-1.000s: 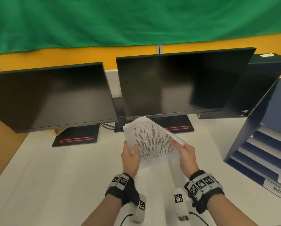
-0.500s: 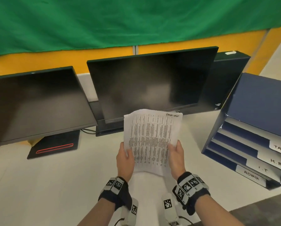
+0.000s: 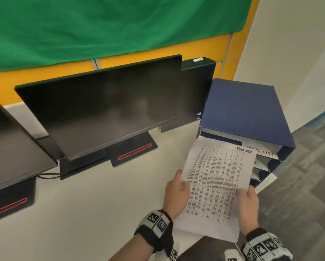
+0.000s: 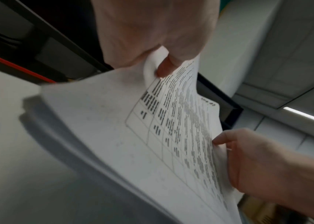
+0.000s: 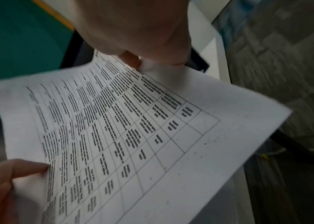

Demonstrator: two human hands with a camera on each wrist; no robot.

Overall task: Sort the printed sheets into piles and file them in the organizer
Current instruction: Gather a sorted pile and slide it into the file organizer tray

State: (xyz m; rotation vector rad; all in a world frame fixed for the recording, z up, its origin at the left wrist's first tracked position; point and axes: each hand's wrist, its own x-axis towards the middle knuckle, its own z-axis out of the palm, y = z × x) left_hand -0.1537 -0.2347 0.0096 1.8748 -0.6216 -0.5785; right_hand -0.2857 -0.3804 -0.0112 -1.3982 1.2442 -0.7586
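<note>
A stack of printed sheets (image 3: 214, 185) covered with a dense table of text is held flat in the air between both hands, just in front of the blue organizer (image 3: 244, 112). My left hand (image 3: 176, 191) pinches the stack's left edge, thumb on top. My right hand (image 3: 247, 202) pinches the right edge. The left wrist view shows the left thumb on the sheets (image 4: 133, 136); the right wrist view shows the printed table (image 5: 123, 136) under the right thumb. The stack's far edge overlaps the organizer's upper labelled slots and hides part of them.
Two dark monitors (image 3: 105, 110) stand on the white desk (image 3: 82, 213) to the left, with a black box (image 3: 197, 91) behind the organizer. The desk's right edge and grey carpet floor (image 3: 308, 185) lie right of my hands. Green cloth hangs behind.
My view and both hands have swung right. The sheets moved from in front of the monitors to the mouth of the blue organizer, still held at both edges.
</note>
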